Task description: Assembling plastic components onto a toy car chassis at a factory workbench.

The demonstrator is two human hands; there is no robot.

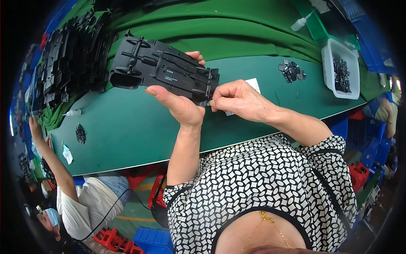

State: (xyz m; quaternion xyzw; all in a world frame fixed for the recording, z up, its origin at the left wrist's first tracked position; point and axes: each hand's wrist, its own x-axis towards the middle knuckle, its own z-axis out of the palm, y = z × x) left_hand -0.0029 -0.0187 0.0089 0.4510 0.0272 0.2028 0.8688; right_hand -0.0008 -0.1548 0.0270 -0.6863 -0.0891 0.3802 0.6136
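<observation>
Black plastic chassis (163,70) rests in the left hand (179,103), thumb along its near edge, its long axis running up-left away from that hand. Right hand (239,99) pinches shut at the chassis's nearest end, fingertips touching.

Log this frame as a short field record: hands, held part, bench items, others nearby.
left hand: grips the black plastic chassis part from below, thumb on its near edge
right hand: fingertips pinched at the right end of the part
held part: long, black, ribbed, raised above the green bench
bench right: white tray of small black pieces, loose black pieces, dropper bottle
bench left: stack of black parts, small white bottle
nearby: co-worker's arm reaching onto the bench at left
</observation>
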